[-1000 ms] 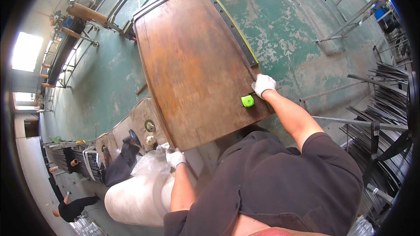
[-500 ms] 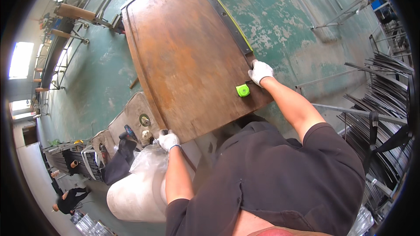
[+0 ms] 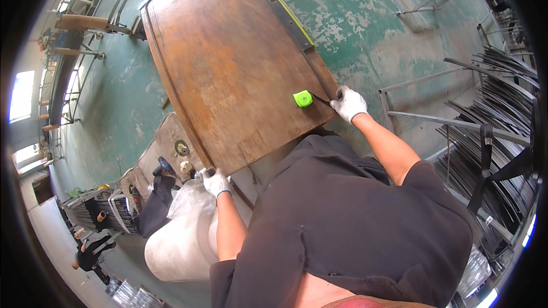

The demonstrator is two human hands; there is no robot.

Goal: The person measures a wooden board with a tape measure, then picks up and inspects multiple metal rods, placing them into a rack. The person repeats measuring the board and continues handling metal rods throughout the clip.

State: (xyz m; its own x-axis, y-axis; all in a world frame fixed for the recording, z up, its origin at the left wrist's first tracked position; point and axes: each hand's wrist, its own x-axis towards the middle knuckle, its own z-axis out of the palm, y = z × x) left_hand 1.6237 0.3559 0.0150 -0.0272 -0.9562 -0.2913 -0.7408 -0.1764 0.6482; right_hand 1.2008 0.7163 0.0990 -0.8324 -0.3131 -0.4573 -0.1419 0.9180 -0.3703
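Note:
A large, rust-brown worktable (image 3: 228,68) slopes away in front of me. My left hand (image 3: 216,182), in a white glove, is closed at its near left corner, on the long thin brown strip (image 3: 181,114) that runs along the left edge. Just off the right edge is my right hand (image 3: 349,104), also gloved. Its fingers are curled on the end of a thin dark stick-like piece (image 3: 322,99) whose kind I cannot make out. A bright green tape measure (image 3: 303,98) lies on the tabletop beside that piece.
A dark rail with a yellow-green edge (image 3: 285,14) follows the table's far right side. At left are a covered bench with a drill (image 3: 165,166), clear plastic film (image 3: 191,197) and a white roll (image 3: 180,254). Racked dark strips (image 3: 485,137) stand right; another person (image 3: 90,256) is lower left.
The table and tape measure sit further up and left in the picture. My right hand has moved outward, off the table's right edge. My left hand stays at the near left corner.

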